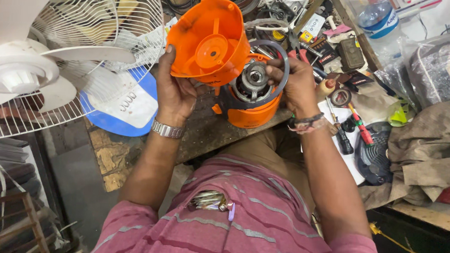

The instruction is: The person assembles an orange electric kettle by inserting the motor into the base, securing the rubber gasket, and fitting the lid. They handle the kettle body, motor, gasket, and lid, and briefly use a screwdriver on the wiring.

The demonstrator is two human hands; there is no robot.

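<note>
l hand (176, 91) gripping orange cover (211, 40)

Cluttered repair workshop, dismantled fan guard (94, 45), screwdrivers (359, 128), worn wooden workbench (209, 133) strewn with tools and parts

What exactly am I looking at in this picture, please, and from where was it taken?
The single picture comes from a camera worn on a person's head, looking down at their own two bare hands above a cluttered workbench. The left hand holds an orange plastic housing cover, lifted and tilted. The right hand grips a grey ring over the orange motor base, whose metal motor is exposed. A white fan stands to the left; screwdrivers and a plastic bottle lie to the right.
</note>
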